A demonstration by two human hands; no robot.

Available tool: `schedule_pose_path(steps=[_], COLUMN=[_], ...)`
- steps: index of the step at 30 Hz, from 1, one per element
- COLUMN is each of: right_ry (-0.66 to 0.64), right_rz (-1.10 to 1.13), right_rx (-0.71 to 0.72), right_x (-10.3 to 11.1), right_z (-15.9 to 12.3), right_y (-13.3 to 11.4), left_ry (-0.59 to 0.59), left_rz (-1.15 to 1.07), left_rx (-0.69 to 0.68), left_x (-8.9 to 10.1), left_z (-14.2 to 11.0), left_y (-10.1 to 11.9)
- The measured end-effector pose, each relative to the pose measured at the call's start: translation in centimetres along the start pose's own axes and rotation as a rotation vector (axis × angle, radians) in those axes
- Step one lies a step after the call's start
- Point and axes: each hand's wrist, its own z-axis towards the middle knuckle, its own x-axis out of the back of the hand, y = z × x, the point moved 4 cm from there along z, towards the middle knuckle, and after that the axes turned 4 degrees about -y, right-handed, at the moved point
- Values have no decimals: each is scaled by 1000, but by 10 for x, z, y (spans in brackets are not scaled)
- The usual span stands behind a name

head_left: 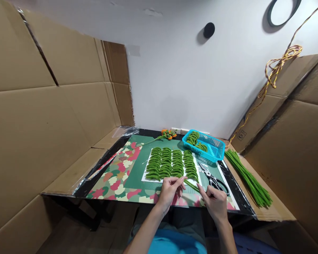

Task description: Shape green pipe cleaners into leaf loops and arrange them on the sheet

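Two hands are here. The left hand [172, 190] pinches one end of a green fuzzy strip [192, 185] between thumb and finger. The right hand [214, 201] has its fingers closed on the other end, so the strip lies between the two sets of fingertips. I can't tell if it is one strip or two together. Just past it is one white sheet [143, 179] with four rows of bent green pieces [165, 163]. On the right are one pair of scissors [213, 180], one blue basket [214, 150] and one bunch of green stems [249, 178]. One orange flower stalk [168, 135] lies far back.
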Motion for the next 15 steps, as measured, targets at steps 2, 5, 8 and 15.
schedule_pose_path(steps=[2,5,8,15], right_ry=[-13,-44,-93,-259], right_rz=[7,29,66,166], right_rx=[-11,-27,-42,-114], right_x=[-2,-6,-10,-7], right_z=[0,-1,-1,0], right_y=[0,-2,-2,-3], left_ry=[14,49,101,108], left_rz=[-11,-20,-13,-36], left_rx=[-7,-23,-55,-27], left_x=[2,5,6,5], left_z=[1,1,1,0], left_y=[-1,-2,-1,-2])
